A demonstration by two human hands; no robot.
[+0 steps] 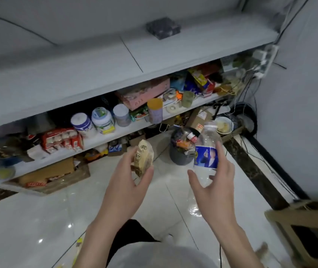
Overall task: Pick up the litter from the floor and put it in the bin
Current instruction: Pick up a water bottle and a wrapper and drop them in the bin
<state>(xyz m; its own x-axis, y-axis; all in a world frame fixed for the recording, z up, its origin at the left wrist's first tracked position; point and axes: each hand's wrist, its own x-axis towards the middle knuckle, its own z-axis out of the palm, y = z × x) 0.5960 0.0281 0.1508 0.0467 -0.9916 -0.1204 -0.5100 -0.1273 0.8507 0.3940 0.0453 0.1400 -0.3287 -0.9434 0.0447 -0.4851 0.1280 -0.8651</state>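
My left hand [127, 176] grips a crumpled beige snack wrapper [143, 157] above the floor. In my right hand [216, 182] is a clear plastic bottle [207, 149] with a blue label and a white cap, held upright. Just beyond both hands stands a dark grey bin [179, 155] on the white tiled floor, heaped with wrappers and a red-capped bottle. The bottle is beside the bin's right rim; the wrapper is a short way to the bin's left.
A grey desk with a low shelf [115, 130] crammed with jars, cans and boxes runs across the back. Cardboard boxes [53, 176] sit under it. Cables and a power strip [264, 60] hang at the right wall. A cardboard box [305, 231] is at the lower right.
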